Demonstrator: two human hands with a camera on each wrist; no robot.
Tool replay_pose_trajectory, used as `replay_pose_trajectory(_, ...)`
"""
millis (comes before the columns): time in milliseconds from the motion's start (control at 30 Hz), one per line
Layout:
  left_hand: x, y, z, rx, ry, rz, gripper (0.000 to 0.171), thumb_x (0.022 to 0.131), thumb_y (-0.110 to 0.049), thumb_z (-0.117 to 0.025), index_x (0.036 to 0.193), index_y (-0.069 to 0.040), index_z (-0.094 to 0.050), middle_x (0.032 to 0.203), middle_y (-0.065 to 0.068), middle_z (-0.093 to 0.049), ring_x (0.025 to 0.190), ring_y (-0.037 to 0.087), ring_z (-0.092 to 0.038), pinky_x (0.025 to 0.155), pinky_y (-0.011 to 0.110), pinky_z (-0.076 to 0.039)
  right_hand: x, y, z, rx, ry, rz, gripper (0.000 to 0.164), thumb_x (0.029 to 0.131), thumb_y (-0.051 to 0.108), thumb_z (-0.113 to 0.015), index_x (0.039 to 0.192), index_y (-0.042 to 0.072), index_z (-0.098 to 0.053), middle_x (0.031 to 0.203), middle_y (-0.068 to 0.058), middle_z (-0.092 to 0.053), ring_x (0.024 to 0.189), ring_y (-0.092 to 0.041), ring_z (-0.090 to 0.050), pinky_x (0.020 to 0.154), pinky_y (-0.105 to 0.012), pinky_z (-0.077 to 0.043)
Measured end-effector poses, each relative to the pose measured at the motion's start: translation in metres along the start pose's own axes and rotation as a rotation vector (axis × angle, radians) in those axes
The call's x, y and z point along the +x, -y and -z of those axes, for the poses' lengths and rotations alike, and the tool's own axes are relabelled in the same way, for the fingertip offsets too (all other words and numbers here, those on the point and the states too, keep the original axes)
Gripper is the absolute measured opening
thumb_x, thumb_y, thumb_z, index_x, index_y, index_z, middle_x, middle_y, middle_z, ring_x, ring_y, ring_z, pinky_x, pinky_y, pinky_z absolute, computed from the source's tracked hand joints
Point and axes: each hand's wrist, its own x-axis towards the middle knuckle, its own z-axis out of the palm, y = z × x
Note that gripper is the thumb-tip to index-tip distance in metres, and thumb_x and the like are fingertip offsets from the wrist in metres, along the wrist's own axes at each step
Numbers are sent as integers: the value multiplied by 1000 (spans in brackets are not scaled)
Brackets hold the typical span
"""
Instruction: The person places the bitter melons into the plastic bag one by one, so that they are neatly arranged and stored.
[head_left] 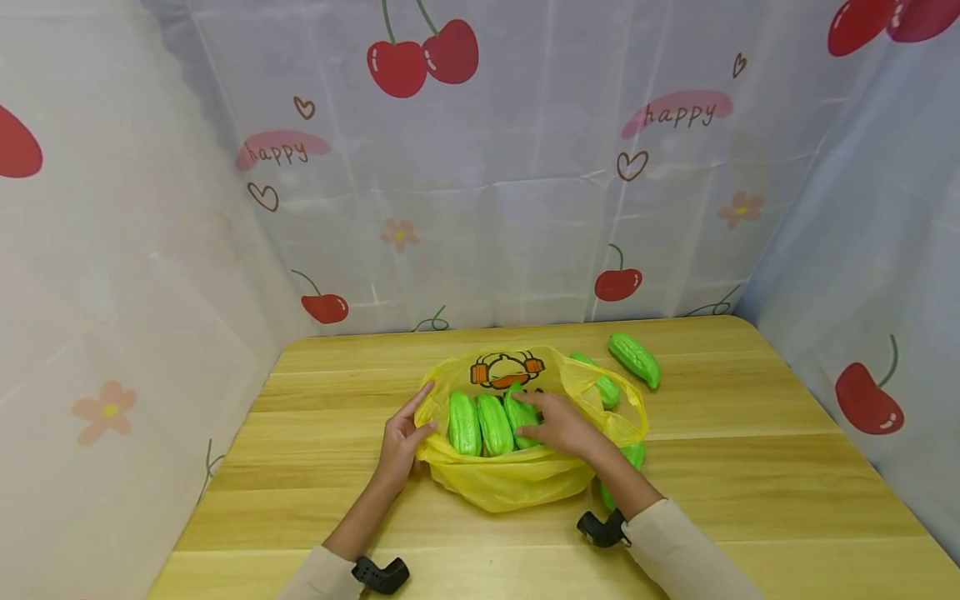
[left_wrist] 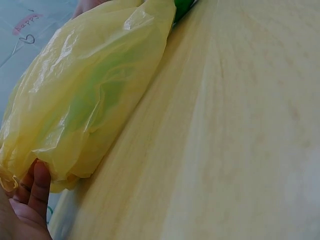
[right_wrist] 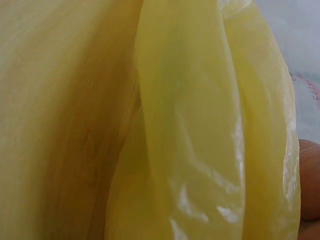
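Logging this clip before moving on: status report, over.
Left hand holding yellow bag. Right hand gripping green gourd inside. Right forearm partly covers loose gourd outside.

The head view is bright; the left wrist view is dimmer, glare streaking the plastic bag (left_wrist: 100, 95) beyond the left hand (left_wrist: 30, 210), the tabletop (left_wrist: 235, 130) perhaps blurred.

Head camera high, facing forward-down; wrist cameras close in; all share yellow bag (head_left: 504, 488).
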Motion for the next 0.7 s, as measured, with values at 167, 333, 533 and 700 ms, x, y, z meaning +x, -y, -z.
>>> replay_pose_trajectory(167,0,0,1,-1,-4,4,60,95,5,-59,152,0,-43,161,16,-36,154,26,-16,119,18,-21,-1,3,0,-14,7,-6,61,93,17,-75,147,2,-52,146,-24,-52,110,-39,-65,95,-50,-52)
replay_pose_trajectory(333,0,-1,0,1,-7,-2,59,95,5,-59,152,0,-42,161,16,-36,154,26,-16,119,18,-21,-3,7,2,-26,3,-1,60,94,19,-74,147,1,-52,145,-23,-53,71,-28,-64,86,-47,-54)
replay_pose_trajectory(533,0,0,0,-12,-12,-4,59,96,6,-58,152,1,-42,161,17,-36,154,25,-17,119,19,-22,-10,21,11,-70,-58,39,54,96,20,-72,143,-1,-55,143,-21,-57,134,-41,-50,107,-56,-43)
replay_pose_trajectory(700,-1,0,0,-16,-16,-1,59,96,5,-59,152,1,-42,161,17,-36,154,25,-16,118,18,-23,-20,37,20,-56,-87,79,51,96,22,-71,142,2,-58,141,-16,-60,118,-40,-62,101,-51,-50)
